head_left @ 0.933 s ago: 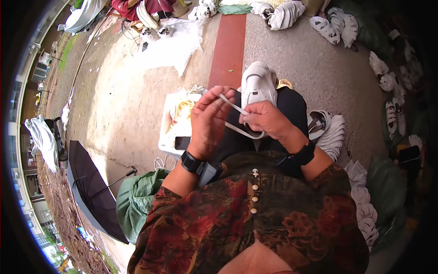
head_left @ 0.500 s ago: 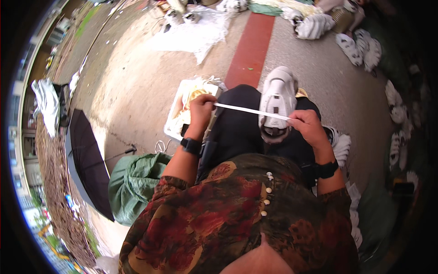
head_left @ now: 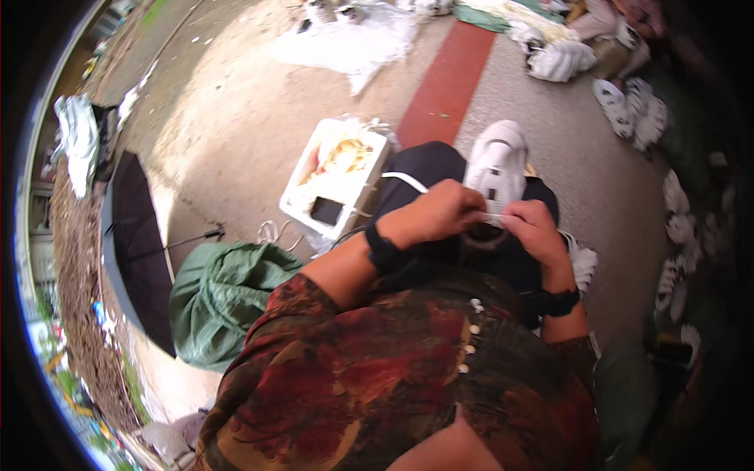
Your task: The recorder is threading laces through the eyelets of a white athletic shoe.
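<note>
A white sneaker (head_left: 496, 161) rests over my thighs, toe pointing away from me. My left hand (head_left: 444, 210) and my right hand (head_left: 536, 225) are close together above its heel end. Each pinches a flat white shoelace (head_left: 407, 180), with a short piece taut between the fingertips. On the left, more of the lace trails over my dark trousers. The shoe's heel opening is partly hidden by my fingers.
Left of my knee stands a white foam box (head_left: 352, 208) with pale laces and a dark phone (head_left: 326, 211). Beyond lie a green sack (head_left: 224, 302) and a black umbrella (head_left: 137, 251). White shoes (head_left: 628, 106) are heaped at right, near another person (head_left: 605, 23).
My left hand has moved right along the shoelace, from beside the box to my right hand. The span between the hands is much shorter, and the box shows more fully.
</note>
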{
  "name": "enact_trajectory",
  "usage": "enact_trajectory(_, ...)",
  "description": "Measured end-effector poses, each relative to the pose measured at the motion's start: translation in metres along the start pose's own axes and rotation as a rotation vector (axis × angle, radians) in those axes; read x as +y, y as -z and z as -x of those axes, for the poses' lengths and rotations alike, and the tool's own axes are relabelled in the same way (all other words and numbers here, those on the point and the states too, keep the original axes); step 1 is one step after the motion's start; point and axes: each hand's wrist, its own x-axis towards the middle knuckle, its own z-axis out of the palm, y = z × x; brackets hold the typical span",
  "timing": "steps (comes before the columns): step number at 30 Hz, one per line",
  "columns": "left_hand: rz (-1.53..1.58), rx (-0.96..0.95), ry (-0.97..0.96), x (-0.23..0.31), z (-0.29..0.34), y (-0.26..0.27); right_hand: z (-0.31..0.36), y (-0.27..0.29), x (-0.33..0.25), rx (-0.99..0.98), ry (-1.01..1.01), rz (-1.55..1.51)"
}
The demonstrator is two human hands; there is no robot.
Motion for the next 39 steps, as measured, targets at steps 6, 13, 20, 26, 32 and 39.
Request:
enact_trajectory(6,0.003,0.103,-0.014,0.017,-0.011,-0.004,-0.014,-0.011,-0.004,0.011,0.021,-0.12)
enact_trajectory(13,0.042,0.073,0.126,-0.024,-0.025,0.01,-0.034,0.004,0.023,0.281,0.039,0.053)
enact_trajectory(20,-0.178,0.263,0.156,-0.056,-0.043,0.007,-0.064,0.003,0.037,0.283,-0.044,0.379)
enact_trajectory(26,-0.248,0.308,0.185,-0.058,-0.049,0.008,-0.07,-0.007,0.041,0.278,-0.088,0.514)
enact_trajectory(32,-0.297,0.234,0.199,-0.053,-0.054,0.008,-0.074,-0.014,0.05,0.355,-0.03,0.544)
enact_trajectory(39,-0.4,0.231,0.204,-0.051,-0.058,0.007,-0.075,-0.01,0.042,0.285,-0.016,0.623)
